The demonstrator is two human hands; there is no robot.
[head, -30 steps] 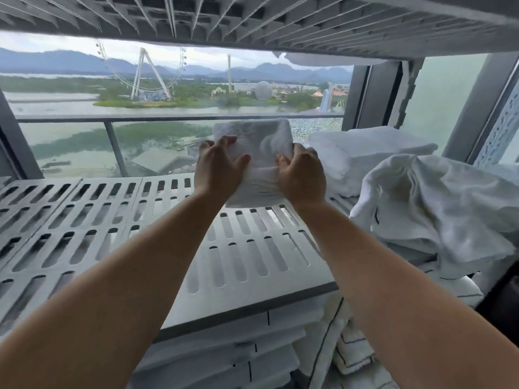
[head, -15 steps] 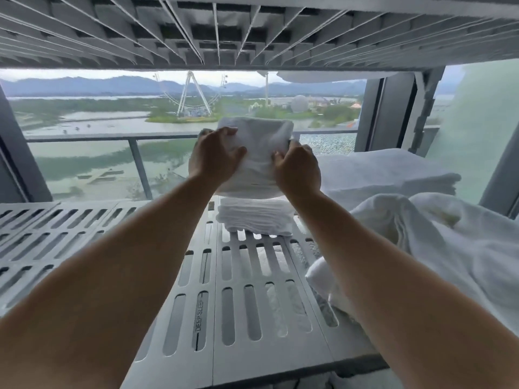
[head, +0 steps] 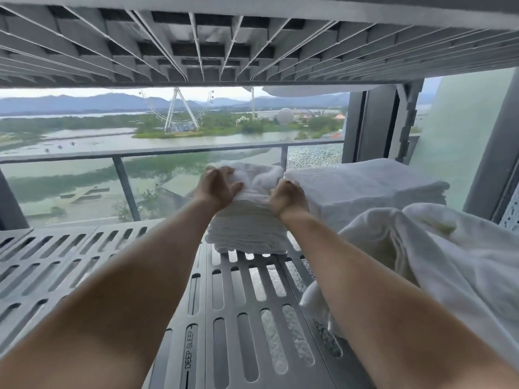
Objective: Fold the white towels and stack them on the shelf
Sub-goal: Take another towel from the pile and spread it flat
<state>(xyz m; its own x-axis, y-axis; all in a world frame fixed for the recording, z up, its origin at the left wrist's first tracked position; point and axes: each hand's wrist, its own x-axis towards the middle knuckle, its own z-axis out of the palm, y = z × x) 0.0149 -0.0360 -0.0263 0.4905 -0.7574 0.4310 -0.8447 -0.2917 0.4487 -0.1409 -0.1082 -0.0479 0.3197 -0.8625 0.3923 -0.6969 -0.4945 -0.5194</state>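
White folded towel (head: 262,178) sits atop a stack (head: 247,231) on the shelf (head: 112,262), left hand (head: 217,186) and right hand (head: 286,196) gripping it with curled fingers; a taller pile (head: 365,189) stands beside; a crumpled heap (head: 449,248) apparently awaits folding.

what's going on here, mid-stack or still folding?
Mid-stack. A person is stacking folded white towels on a slotted grey shelf. The left hand and right hand both grip the top towel, which sits on a small stack. A larger folded pile stands just right of it. A loose towel lies unfolded, nearer on the right.
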